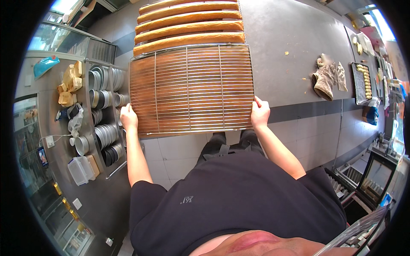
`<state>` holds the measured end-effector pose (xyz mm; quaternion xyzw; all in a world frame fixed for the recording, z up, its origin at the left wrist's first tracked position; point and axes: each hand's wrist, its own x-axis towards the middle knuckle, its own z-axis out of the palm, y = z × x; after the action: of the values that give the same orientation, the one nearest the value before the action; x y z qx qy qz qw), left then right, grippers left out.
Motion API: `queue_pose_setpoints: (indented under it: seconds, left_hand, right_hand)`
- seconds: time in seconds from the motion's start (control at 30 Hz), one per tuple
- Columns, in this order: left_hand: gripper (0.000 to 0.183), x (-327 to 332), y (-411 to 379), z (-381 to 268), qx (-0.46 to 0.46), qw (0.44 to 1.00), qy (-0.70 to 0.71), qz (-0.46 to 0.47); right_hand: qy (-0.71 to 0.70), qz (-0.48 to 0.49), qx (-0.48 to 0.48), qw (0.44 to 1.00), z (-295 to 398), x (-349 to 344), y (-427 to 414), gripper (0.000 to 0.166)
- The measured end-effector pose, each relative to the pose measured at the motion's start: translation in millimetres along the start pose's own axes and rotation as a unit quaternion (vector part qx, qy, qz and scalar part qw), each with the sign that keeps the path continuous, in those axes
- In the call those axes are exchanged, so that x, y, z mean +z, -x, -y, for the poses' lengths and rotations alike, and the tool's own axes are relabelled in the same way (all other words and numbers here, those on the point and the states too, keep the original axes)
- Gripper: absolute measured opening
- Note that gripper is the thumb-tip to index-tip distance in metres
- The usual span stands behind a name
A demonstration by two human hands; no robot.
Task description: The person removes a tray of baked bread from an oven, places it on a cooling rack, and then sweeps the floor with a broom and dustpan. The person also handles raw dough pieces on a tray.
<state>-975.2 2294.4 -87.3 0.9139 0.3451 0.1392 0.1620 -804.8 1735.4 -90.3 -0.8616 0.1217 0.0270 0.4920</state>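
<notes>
A rectangular wire cooling rack (205, 86) is held level in front of my body, over the near edge of the worktable. My left hand (129, 117) grips its left side near the front corner, and my right hand (260, 112) grips the right side. A flat brown sheet (173, 110) shows through the wires; whether it is cake or a liner I cannot tell. Just past the rack's far edge, several long golden-brown baked strips (189, 27) lie in parallel rows on another wire rack (244, 35), partly cut off by the top of the view.
The grey worktable (275, 76) carries crumbs and patterned oven mitts (325, 80) on the right. Farther right sits a black baking tray (360, 91) with small pale pieces. Shelves of round cake tins (105, 136) and a clear plastic box (80, 171) stand at left.
</notes>
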Motion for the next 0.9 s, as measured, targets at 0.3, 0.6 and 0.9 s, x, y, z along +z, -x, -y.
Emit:
queue_pose_setpoints:
  seconds: [0.3, 0.6, 0.9]
  left_hand:
    - [0.031, -11, -3, -10, 0.028, 0.986, -0.165, -0.006]
    - [0.053, -15, 80, -216, 0.088, 0.995, -0.014, -0.038]
    - [0.035, 61, 214, -551, 0.246, 0.917, 0.229, 0.216]
  right_hand:
    - [0.047, 0.007, -0.068, 0.997, 3, -19, -5, 0.025]
    - [-0.067, -0.085, 0.141, 0.984, -120, -222, -137, 0.026]
    - [-0.600, -0.129, 0.307, 0.728, -187, -368, -298, 0.034]
